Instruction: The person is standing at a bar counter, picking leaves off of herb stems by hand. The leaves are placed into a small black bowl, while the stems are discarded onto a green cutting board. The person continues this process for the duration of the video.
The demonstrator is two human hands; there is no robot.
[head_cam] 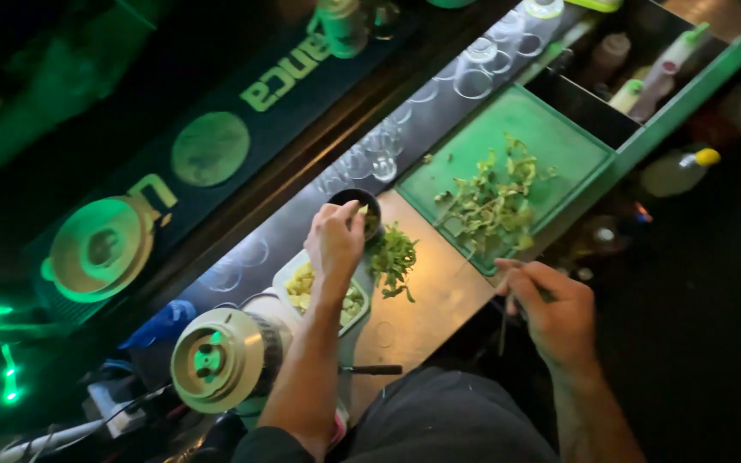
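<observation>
- Head view looks down on a steel-topped desk [439, 300] lit in green, where herb work appears partly done: a heap of chopped leafy greens [495, 199] lies spread on the green plastic cutting board [559, 137], and a small sprig bunch of green herbs [394, 257] sits on the desk just beside the board's near corner.
- Left hand [334, 244] reaches over the small round dark cup [358, 206], its fingers [349, 221] bunched at the rim as if pinching a bit of leaf; what is between them is too small to tell.
- Under the left wrist stands a white rectangular tub of pale cut pieces [315, 291], seemingly already filled.
- Right hand [555, 313] is curled closed around a thin dark tool [505, 330], off the near edge of the desk; whether this is tweezers or a knife cannot be made out.
- Judging by the heap on the board, much of the greens is not yet portioned.
- Hard to read: the cup's contents, the squeeze bottles [658, 73] in the dim bin behind the board, and the row of clear glasses [370, 154]. The round cream lidded appliance [216, 360] at lower left is partly cut off by the arm.
</observation>
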